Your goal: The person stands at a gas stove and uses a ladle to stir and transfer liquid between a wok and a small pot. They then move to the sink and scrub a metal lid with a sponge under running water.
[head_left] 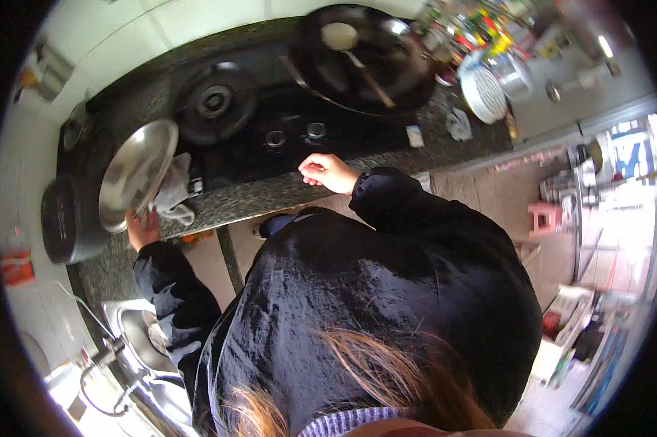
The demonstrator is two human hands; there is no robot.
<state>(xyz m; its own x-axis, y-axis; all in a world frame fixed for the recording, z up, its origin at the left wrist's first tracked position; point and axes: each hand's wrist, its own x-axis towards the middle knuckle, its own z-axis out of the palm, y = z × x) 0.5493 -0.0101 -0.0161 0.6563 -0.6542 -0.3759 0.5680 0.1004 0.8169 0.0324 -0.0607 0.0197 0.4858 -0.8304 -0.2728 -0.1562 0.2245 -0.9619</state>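
A shallow round metal basin (140,171) stands tilted at the left of the counter, its shiny inside turned up and to the right. At the basin's near rim is my left hand (145,229), fingers closed on the edge. A crumpled grey cloth (174,191) lies against the basin, right beside those fingers. My right hand (328,173) hovers over the counter's front edge, near the stove knobs (316,130). Its fingers are curled in, and nothing shows in them.
The black stove (263,109) has a bare burner (214,102) at left and a large dark wok (408,65) holding a ladle (361,69) at right. Bottles, a white strainer (483,95) and a small box (414,136) sit farther right. A sink (135,335) lies at lower left.
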